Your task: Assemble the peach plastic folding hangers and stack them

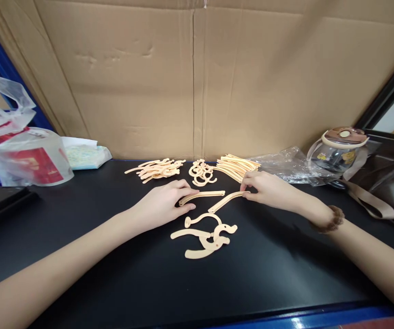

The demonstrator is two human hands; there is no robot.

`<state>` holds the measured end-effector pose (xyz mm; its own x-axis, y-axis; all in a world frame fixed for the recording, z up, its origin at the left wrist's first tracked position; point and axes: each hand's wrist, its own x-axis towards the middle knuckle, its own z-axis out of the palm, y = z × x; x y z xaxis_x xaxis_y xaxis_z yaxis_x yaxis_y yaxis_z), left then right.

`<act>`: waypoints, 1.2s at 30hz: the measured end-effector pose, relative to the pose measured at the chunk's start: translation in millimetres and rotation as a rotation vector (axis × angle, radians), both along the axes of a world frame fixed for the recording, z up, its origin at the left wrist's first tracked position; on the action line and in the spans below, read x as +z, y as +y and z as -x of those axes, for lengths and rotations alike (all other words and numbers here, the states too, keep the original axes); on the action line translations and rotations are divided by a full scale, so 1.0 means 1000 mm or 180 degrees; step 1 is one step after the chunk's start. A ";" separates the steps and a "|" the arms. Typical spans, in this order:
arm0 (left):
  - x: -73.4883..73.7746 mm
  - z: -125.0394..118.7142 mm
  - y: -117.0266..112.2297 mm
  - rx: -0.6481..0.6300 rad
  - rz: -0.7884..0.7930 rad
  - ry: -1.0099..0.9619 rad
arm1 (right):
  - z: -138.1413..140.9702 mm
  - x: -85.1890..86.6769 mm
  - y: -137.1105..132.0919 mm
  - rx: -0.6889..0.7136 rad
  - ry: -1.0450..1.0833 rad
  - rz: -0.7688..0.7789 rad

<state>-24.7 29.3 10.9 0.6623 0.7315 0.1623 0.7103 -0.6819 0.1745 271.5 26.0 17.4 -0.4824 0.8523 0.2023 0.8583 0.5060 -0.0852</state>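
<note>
Between the thumb and fingers of my left hand (164, 204) is the left end of a curved beige strip (205, 194). My right hand (268, 189) pinches the right end of a second curved beige strip (226, 201), whose other end points down toward me. Just nearer to me lie several flat beige hook-and-handle pieces (213, 244), overlapping each other. A thin curved piece with a round end (191, 221) lies against them. Behind my hands are a pile of beige handle-like pieces (160, 170), a pile of curled hooks (202, 172) and a stack of strips (236, 165).
A plastic bag with a tub (34, 157) and a packet of tissues (87, 153) stand at the left, near a dark phone-like object (1, 201). Clear plastic wrap (279, 164) and a strapped bottle (337, 153) are at the right. A cardboard wall (131, 82) closes off the back.
</note>
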 end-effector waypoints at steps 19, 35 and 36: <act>-0.002 0.003 0.003 -0.0231 0.0329 -0.0279 | 0.047 -0.005 -0.040 0.0549 0.1063 -0.1488; -0.006 0.001 0.001 -0.0164 -0.0022 -0.0018 | 0.028 -0.007 -0.016 0.0308 0.0211 -0.0307; -0.006 0.001 0.001 -0.0161 -0.0045 0.0000 | 0.025 -0.006 -0.015 0.0333 0.0184 -0.0219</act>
<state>-25.5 30.0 5.2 0.6984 0.6946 0.1724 0.6748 -0.7194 0.1646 246.7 11.2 11.9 -0.5537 0.7811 0.2885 0.7953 0.5988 -0.0949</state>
